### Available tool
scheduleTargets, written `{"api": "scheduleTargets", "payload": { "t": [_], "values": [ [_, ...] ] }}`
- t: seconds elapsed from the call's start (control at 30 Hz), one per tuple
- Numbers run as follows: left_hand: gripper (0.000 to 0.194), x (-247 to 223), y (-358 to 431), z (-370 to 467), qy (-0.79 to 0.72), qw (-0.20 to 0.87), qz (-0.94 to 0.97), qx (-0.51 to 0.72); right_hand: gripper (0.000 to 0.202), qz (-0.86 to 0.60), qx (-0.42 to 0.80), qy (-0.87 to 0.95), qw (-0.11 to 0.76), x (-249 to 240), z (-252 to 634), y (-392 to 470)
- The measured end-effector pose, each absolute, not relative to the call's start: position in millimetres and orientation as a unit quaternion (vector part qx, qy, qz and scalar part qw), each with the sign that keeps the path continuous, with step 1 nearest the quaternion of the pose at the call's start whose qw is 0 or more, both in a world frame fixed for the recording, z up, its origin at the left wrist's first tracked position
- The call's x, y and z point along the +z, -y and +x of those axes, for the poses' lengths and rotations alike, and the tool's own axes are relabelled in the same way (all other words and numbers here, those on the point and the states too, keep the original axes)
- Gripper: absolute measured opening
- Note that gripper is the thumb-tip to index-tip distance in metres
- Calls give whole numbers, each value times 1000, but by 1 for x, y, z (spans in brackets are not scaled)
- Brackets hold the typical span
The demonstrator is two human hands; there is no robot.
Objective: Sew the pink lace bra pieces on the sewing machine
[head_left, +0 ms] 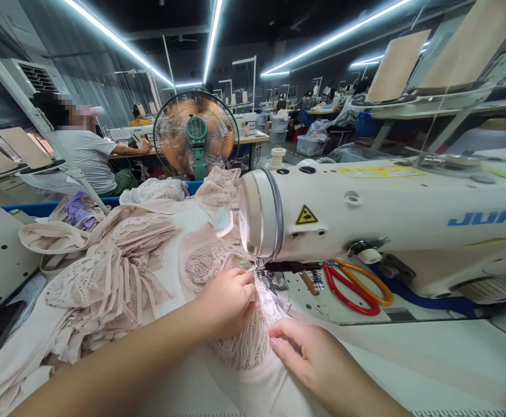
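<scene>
A pale pink lace garment piece (242, 341) lies under the head of a white sewing machine (322, 208), its lace panel spread toward me. My left hand (229, 301) is closed on the lace close to the needle area, with its fingertips bent down and partly hidden. On the right edge of the same piece, my right hand (307, 353) has its fingers curled, thumb and forefinger at the fabric. More of the lace runs behind the needle, to the left of the machine head. Exactly where the needle meets the cloth is hard to make out.
Red-handled and orange-handled scissors (352, 289) rest on the machine bed. Left of the work lies a heap of pink lace pieces (109, 278). A large fan (196, 136) stands beyond the table, and a seated person (85, 153) works at the left. Thread cones (398, 66) stand upper right.
</scene>
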State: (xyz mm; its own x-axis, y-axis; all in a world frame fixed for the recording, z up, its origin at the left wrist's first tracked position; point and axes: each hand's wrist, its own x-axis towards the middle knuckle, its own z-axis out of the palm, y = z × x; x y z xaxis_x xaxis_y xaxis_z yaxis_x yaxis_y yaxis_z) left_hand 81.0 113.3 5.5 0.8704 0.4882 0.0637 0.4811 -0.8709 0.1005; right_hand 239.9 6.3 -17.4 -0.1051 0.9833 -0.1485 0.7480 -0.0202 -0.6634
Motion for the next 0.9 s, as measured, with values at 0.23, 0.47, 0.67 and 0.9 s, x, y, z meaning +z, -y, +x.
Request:
{"api": "scheduleTargets", "payload": {
  "t": [0.23,0.47,0.67,0.9],
  "values": [
    [91,21,-63,53,-346,80,933,-56,26,-636,228,719,163,-20,256,9],
    [96,18,-71,42,-439,111,881,-135,32,-635,206,735,119,-17,257,5],
    [91,23,-101,40,-438,127,882,-122,29,-646,160,741,89,-13,252,-12],
    [91,28,-134,43,-425,161,882,-123,42,-675,135,725,-28,-2,243,-27]
  ]
}}
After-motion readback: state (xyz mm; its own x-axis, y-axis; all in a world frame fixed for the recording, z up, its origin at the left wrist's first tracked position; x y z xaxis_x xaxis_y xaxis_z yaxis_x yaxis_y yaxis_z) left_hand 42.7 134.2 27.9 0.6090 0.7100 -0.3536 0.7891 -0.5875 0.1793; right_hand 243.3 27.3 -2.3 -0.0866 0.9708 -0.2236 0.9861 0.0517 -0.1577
